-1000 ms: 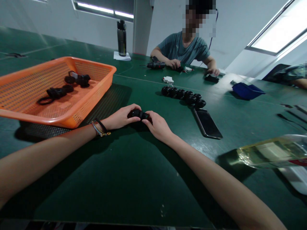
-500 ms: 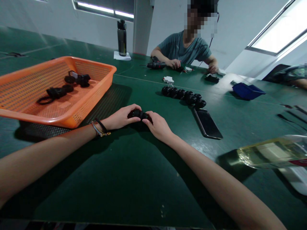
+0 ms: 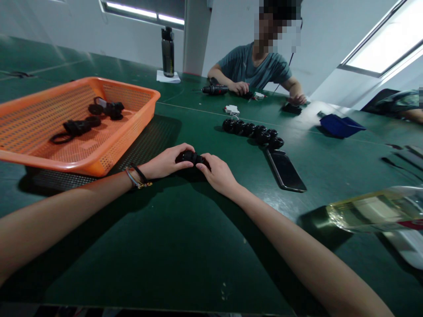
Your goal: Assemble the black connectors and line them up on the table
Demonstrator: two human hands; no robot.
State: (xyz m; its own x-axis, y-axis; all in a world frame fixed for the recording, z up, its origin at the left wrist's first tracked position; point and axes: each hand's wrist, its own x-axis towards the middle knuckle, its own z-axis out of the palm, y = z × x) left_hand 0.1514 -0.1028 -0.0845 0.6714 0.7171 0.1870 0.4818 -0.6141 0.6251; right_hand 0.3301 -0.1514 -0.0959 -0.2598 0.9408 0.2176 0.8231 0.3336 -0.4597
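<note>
Between my hands, just above the green table, is a black cylindrical part with a raised ring round its middle. My left hand is closed on its left end, the thumb in front and the fingers behind. Its right end is gripped by my right hand in the same way. Both ends of the part are covered by my fingers. Left of my hands stands an orange perforated basket with several black ring-shaped parts in it. Beyond my right hand several round black parts stand in a row.
A phone lies right of my right hand, and a clear bottle of yellowish liquid is nearer on the right. Farther back are a blue bin, a power drill and a dark bottle. A person sits opposite.
My hands and the black cylindrical part look the same as before. Across the table, the other person's hand on the right has shifted slightly over a dark object.
</note>
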